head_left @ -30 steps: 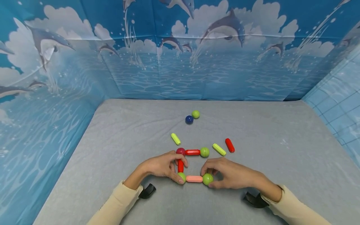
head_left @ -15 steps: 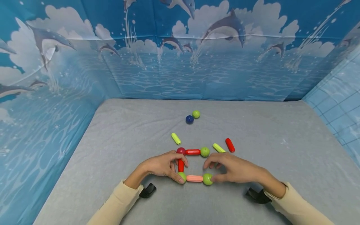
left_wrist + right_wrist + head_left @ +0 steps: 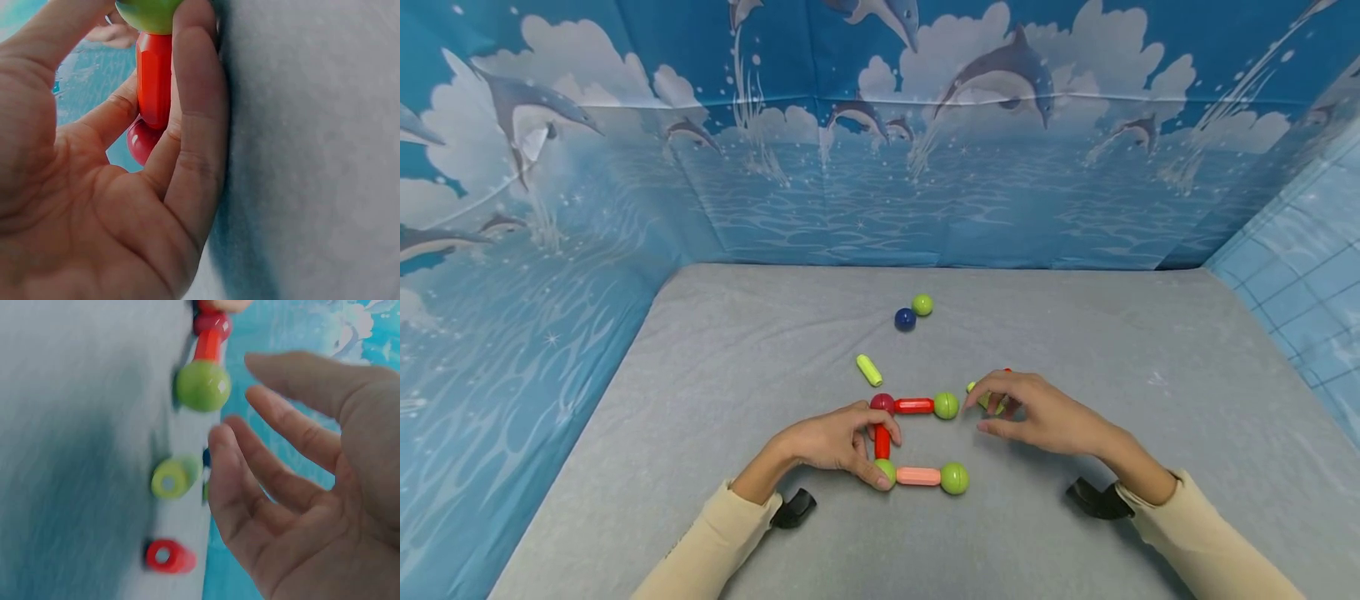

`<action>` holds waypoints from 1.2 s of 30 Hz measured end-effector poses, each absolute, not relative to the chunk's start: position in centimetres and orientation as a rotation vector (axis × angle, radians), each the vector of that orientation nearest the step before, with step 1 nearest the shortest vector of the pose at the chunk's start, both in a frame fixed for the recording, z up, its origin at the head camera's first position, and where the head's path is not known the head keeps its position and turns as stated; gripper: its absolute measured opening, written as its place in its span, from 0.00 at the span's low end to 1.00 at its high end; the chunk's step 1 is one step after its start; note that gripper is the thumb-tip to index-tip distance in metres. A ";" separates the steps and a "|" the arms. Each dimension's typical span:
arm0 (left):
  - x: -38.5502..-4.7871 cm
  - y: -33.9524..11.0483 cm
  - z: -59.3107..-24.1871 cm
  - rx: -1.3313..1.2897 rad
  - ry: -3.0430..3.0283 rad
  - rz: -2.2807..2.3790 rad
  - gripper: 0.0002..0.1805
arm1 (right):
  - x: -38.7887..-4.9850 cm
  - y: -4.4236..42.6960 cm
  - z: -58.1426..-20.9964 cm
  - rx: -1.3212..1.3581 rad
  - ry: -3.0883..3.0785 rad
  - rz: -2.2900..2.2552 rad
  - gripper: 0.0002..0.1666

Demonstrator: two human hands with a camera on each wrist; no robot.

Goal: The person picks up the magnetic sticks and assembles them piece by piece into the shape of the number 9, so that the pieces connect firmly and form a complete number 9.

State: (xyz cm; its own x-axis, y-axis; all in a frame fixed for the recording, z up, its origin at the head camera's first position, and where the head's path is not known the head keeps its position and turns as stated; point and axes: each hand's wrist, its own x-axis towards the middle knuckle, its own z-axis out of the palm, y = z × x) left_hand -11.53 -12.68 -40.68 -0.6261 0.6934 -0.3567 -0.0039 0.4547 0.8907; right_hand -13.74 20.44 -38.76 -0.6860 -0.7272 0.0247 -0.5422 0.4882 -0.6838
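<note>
Three rods [image 3: 918, 476] and four balls [image 3: 954, 478] stand joined in the head view, making a frame [image 3: 914, 406] on the grey cloth [image 3: 737, 358]. Its right side has no rod, so you look partway through the joining, with loose parts left: two yellow rods [image 3: 869, 370], a red rod [image 3: 1007, 370], a blue ball [image 3: 905, 319] and, beside it, a spare green ball [image 3: 922, 304]. Your left hand [image 3: 831, 443] grips the frame's left side, thumb on the near corner ball [image 3: 888, 468]. Your right hand [image 3: 1048, 412] hangs by the far right ball [image 3: 946, 406], fingers half spread around nothing, hiding all but the tip of that red rod.

Your left wrist view shows more of the left rod [image 3: 154, 81], seated between a green ball and a red ball [image 3: 142, 144], with your fingers either side.

Your right wrist view uncovers the loose red rod, showing a pale disc [image 3: 162, 555] in its end. A yellow rod beside it has one too. Your thumb and fingers stand apart there, holding neither.
</note>
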 end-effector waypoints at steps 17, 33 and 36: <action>-11.6 -12.7 -40.7 0.581 1.961 1.217 0.23 | -13.3 20.1 -39.5 -1.023 2.754 -0.662 0.14; -11.5 -12.8 -40.9 0.572 1.948 1.221 0.23 | -13.0 19.1 -40.2 -0.936 2.894 -0.702 0.10; -11.6 -12.8 -40.8 0.575 1.960 1.216 0.23 | -12.9 19.0 -39.9 -0.981 2.872 -0.797 0.11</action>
